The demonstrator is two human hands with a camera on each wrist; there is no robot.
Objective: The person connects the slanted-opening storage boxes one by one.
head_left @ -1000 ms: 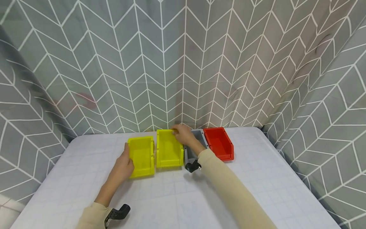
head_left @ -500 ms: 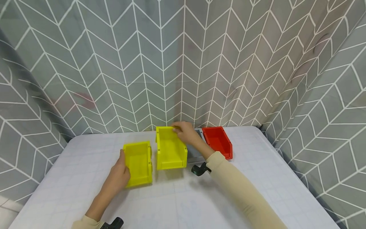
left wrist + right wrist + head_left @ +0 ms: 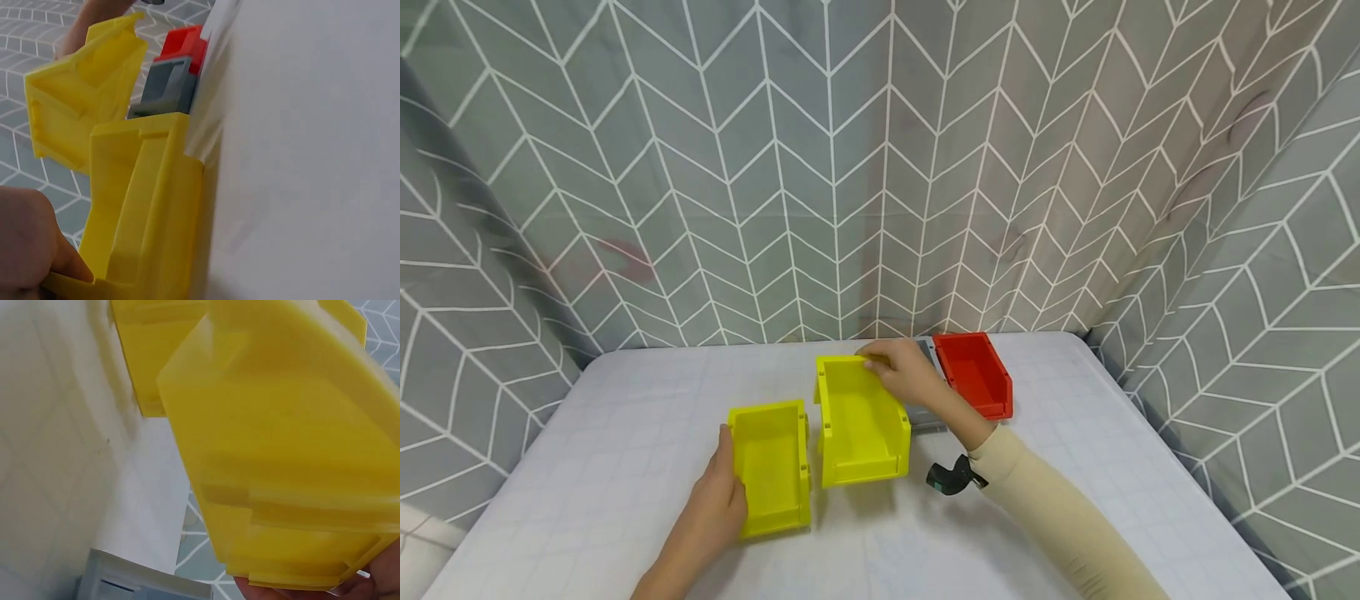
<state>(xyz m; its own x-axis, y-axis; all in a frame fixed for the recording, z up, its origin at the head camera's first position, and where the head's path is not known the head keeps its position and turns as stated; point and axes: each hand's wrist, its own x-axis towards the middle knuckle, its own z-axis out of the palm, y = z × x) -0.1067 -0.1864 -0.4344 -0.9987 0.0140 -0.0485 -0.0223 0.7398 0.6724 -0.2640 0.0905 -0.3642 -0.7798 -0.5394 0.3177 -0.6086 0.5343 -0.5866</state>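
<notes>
My left hand (image 3: 711, 504) grips the left wall of a yellow storage bin (image 3: 769, 471), which sits low on the left of the table; in the left wrist view its thumb hooks over the rim. A second yellow bin (image 3: 861, 425) is raised and tilted, with a shadow on the cloth beneath it. My right hand (image 3: 902, 371) pinches this bin at its back right corner. In the right wrist view the raised bin's side (image 3: 281, 444) fills much of the picture, with fingertips (image 3: 262, 592) at its lower edge. Both bins show bare insides.
A grey bin (image 3: 925, 412) stands behind my right forearm, partly hidden. Right beside it is a red bin (image 3: 973, 375) near the table's back edge. A white cloth covers the table (image 3: 1075, 483); a patterned grey curtain (image 3: 865, 167) hangs behind and at the sides.
Both yellow bins have come toward me from the back row. The right one has been lifted and tilted, away from the grey bin; the left one slid nearer with my left hand.
</notes>
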